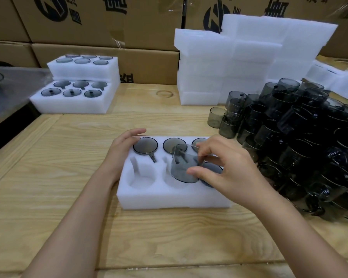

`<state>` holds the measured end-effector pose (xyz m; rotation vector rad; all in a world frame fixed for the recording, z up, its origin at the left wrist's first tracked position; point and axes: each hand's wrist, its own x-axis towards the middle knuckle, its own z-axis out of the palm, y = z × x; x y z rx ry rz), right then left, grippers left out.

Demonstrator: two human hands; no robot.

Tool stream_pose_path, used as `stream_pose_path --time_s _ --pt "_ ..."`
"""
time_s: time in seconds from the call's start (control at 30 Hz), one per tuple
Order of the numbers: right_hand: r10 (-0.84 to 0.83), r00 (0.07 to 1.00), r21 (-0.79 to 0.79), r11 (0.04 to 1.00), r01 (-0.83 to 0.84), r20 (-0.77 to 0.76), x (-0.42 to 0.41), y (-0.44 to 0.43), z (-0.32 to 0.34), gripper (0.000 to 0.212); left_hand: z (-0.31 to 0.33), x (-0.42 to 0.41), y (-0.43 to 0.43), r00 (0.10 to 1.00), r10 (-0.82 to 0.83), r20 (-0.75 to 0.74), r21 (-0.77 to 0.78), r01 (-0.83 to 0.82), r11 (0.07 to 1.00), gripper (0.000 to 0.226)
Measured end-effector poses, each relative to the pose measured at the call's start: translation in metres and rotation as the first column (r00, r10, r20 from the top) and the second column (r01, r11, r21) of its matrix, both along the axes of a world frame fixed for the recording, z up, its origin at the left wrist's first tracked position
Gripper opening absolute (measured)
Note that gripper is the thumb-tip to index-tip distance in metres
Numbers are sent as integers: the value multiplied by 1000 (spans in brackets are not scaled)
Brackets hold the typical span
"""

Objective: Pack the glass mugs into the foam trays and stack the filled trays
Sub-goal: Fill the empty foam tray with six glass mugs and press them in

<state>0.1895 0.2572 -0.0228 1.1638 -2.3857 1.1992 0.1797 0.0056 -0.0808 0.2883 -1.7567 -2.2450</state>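
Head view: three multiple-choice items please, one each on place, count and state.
1. On which side of the near foam tray is the pile of loose mugs?
A. left
B. right
C. on top
2. How many trays form the stack of filled trays at back left?
A. two
B. four
C. five
3. What does the right hand do?
A. hangs empty
B. lifts a tray
C. grips a mug over the near row

Answers: 1 B, the dark pile lies to its right; 2 A, one six-mug tray rests on another; 3 C, thumb and fingers curl round the tilted mug.
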Motion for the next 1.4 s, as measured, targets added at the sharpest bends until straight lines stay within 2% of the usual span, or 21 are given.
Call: stream_pose_path --time_s 0.07,0.17,0.27,0.37,0.47,0.6,0.8,0.9,1.03,1.1,1.23,1.33,1.4 --pt "21 999 54 998 -18 -40 0 -7 -1 23 0 0 0 1000 -4 -4 13 4 1000 26" --pt "69 998 125 990 -68 -8 0 -15 -4 25 -1 -1 0 1000 -14 -5 37 14 999 26" --pt "24 999 223 975 -17 -30 0 -15 -4 26 -1 -1 0 1000 -17 -4 45 18 999 26" --pt "41 997 297 955 -18 -72 5 -12 -1 15 -1 -1 0 1000 -19 3 30 19 999 26" --pt "42 992 393 920 8 -117 13 -17 -2 30 -2 -2 0 1000 -23 9 34 23 999 26" --pt "84 994 454 890 -44 -70 17 -18 -14 46 -2 -2 -1 1000 -26 11 25 25 999 26" --pt "114 993 509 857 -83 -29 11 -13 -22 48 0 -1 1 1000 -22 14 19 21 1000 26" --pt "138 988 602 796 -66 -74 9 -16 -20 48 0 0 2 1000 -9 13 1 9 1000 27" --pt "132 987 722 691 -25 -92 15 -20 -24 74 1 1 1 1000 -15 9 2 15 1000 27" --pt "114 986 763 647 21 -124 17 -22 -22 80 0 1 2 1000 -15 9 1 15 1000 26" --pt "18 948 755 609 242 -319 30 -30 -25 76 1 1 2 1000 -14 8 -6 14 1000 26" --pt "-54 962 702 673 234 -269 42 -37 -33 73 1 1 2 1000 -8 7 -38 9 999 26" --pt "-79 963 692 681 242 -259 43 -39 -34 69 2 1 2 1000 -6 5 -55 6 998 26"
